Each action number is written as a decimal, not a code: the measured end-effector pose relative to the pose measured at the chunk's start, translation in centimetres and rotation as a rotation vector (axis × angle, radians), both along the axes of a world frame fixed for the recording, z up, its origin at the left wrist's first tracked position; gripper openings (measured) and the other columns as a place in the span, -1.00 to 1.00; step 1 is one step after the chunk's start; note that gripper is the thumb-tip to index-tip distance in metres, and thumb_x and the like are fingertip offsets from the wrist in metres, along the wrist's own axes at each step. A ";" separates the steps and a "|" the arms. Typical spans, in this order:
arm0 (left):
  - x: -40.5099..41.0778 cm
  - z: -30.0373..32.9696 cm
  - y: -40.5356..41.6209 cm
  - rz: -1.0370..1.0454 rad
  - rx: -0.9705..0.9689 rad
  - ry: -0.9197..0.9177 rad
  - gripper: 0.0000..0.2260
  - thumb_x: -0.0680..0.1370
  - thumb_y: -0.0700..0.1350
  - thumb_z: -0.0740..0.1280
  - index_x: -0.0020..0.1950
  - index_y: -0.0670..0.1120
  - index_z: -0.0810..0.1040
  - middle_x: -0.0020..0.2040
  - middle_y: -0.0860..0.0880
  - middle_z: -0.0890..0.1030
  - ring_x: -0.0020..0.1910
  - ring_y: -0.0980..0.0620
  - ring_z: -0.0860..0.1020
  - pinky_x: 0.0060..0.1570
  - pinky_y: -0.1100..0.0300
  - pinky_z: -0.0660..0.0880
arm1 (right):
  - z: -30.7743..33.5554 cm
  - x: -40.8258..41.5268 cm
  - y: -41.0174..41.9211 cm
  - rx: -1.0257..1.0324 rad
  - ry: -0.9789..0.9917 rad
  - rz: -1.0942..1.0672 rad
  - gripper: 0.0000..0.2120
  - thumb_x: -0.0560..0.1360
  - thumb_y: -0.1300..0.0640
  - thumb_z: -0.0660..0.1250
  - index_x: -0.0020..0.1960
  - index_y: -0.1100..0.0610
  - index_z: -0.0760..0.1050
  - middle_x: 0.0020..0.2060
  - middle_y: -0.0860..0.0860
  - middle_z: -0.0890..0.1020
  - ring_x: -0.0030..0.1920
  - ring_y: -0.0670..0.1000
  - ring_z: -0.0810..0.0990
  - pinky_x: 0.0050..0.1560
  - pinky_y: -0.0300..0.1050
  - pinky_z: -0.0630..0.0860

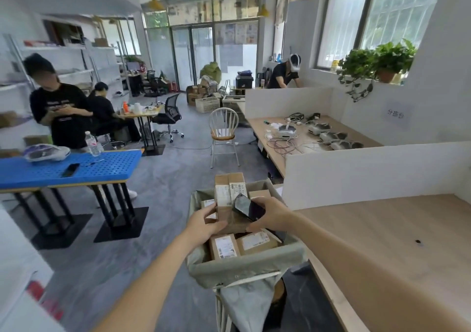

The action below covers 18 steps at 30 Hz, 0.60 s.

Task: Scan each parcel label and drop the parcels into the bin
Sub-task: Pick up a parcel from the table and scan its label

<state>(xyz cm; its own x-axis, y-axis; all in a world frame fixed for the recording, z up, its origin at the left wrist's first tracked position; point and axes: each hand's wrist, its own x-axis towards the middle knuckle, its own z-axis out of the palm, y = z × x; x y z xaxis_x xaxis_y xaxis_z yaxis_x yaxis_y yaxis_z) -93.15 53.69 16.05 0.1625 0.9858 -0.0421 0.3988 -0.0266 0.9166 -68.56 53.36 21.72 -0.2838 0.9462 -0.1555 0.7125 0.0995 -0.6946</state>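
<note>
A tall cardboard parcel [227, 194] with white labels is held upright above the bin, my left hand [204, 221] gripping its lower left side. In my right hand [271, 213] is a black phone [248, 207], its screen turned toward the parcel's label. Fingers of my right hand also touch the parcel's lower right edge. Below them stands a grey fabric-lined bin [242, 268] holding several labelled cardboard parcels, among them two [224, 246] [256, 241] near its front.
A wooden table [395, 242] with a white divider [369, 168] lies to my right. A blue perforated table [76, 166] stands on the left, with a person [61, 107] behind it. A white chair [224, 133] stands in the aisle ahead.
</note>
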 end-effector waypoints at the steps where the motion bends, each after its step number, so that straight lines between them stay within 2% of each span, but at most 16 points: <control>1: -0.2 -0.7 1.3 0.006 -0.016 -0.004 -0.31 0.41 -0.04 0.58 0.50 -0.06 0.41 0.36 0.01 0.54 0.23 0.08 0.57 0.11 0.29 0.54 | -0.7 -0.4 1.9 -0.021 -0.002 0.011 -0.30 0.38 0.11 0.64 0.45 0.11 0.45 0.25 -0.04 0.54 0.24 0.00 0.51 0.21 -0.18 0.47; 3: -0.7 -2.7 4.0 0.041 -0.045 -0.004 -0.35 0.44 -0.16 0.55 0.50 -0.09 0.40 0.33 -0.03 0.56 0.22 0.06 0.58 0.06 0.32 0.55 | -2.8 -1.0 5.9 -0.047 -0.026 0.049 -0.31 0.35 0.07 0.65 0.40 0.07 0.48 0.16 -0.08 0.58 0.18 -0.01 0.54 0.25 -0.10 0.53; 4: -0.9 -3.7 5.1 0.061 -0.061 -0.008 -0.34 0.44 -0.17 0.55 0.50 -0.08 0.40 0.34 -0.03 0.56 0.25 0.04 0.57 0.13 0.26 0.55 | -4.0 -1.5 7.7 -0.063 -0.049 0.070 -0.34 0.33 0.04 0.66 0.36 0.05 0.50 0.13 -0.08 0.60 0.16 0.01 0.57 0.21 -0.06 0.56; 6: -1.4 -5.9 7.2 0.087 -0.105 -0.026 -0.31 0.41 -0.16 0.57 0.50 -0.08 0.39 0.35 -0.01 0.55 0.29 -0.01 0.55 0.29 0.09 0.50 | -6.2 -2.2 10.8 -0.096 -0.080 0.117 -0.41 0.32 0.00 0.65 0.28 0.01 0.53 0.07 -0.07 0.61 0.10 0.02 0.59 0.07 -0.12 0.55; 8: -1.6 -7.9 8.8 0.115 -0.132 -0.051 -0.34 0.40 -0.19 0.58 0.46 -0.05 0.43 0.30 0.06 0.56 0.29 0.01 0.54 0.33 0.06 0.46 | -8.4 -2.9 13.1 -0.136 -0.093 0.148 -0.41 0.35 0.01 0.64 0.30 0.01 0.51 0.08 -0.08 0.60 0.10 0.00 0.57 0.04 -0.16 0.49; 10: -1.7 -9.8 9.5 0.135 -0.171 -0.079 -0.33 0.31 -0.06 0.64 0.38 0.05 0.50 0.22 0.14 0.61 0.23 0.06 0.57 0.28 0.07 0.50 | -10.6 -3.4 14.9 -0.190 -0.095 0.166 -0.34 0.38 0.04 0.63 0.41 0.03 0.45 0.17 -0.06 0.57 0.18 -0.01 0.54 0.12 -0.15 0.50; 12: -2.3 -12.4 10.1 0.178 -0.228 -0.113 -0.11 0.13 0.20 0.67 0.41 0.01 0.51 0.23 0.11 0.63 0.21 0.07 0.59 0.25 0.02 0.53 | -13.0 -3.9 16.2 -0.255 -0.114 0.189 -0.29 0.39 0.06 0.63 0.46 0.03 0.42 0.26 -0.04 0.55 0.27 0.02 0.52 0.21 -0.09 0.54; 14: -3.1 -15.5 10.9 0.200 -0.272 -0.114 0.01 0.09 0.30 0.63 0.47 -0.04 0.45 0.29 0.07 0.60 0.23 0.05 0.59 0.27 -0.03 0.53 | -15.3 -4.3 17.2 -0.312 -0.152 0.211 -0.27 0.38 0.07 0.63 0.46 0.03 0.41 0.28 -0.02 0.56 0.29 0.04 0.54 0.26 -0.04 0.55; 16: -3.4 -17.4 11.4 0.215 -0.328 -0.087 -0.03 0.14 0.22 0.62 0.49 -0.04 0.42 0.32 0.07 0.58 0.22 0.06 0.59 0.28 -0.05 0.52 | -17.5 -4.8 17.9 -0.351 -0.167 0.221 -0.24 0.37 0.06 0.63 0.49 0.03 0.40 0.30 -0.01 0.56 0.29 0.04 0.53 0.29 -0.01 0.55; 18: -3.5 -19.1 11.7 0.230 -0.381 -0.073 -0.15 0.26 0.06 0.63 0.50 -0.01 0.40 0.30 0.06 0.59 0.15 0.02 0.61 0.25 -0.09 0.53 | -19.6 -5.4 18.4 -0.364 -0.185 0.224 -0.21 0.36 0.03 0.63 0.51 0.02 0.38 0.31 -0.01 0.55 0.29 0.05 0.54 0.26 -0.02 0.55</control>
<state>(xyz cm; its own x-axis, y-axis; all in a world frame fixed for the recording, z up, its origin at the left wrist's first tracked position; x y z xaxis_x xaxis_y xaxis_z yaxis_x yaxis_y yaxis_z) -96.60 65.42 -3.08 -0.0432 0.9129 -0.4059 0.2890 0.4003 0.8696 -73.97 71.74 2.11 -0.4108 0.7393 -0.5335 0.8167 0.0382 -0.5759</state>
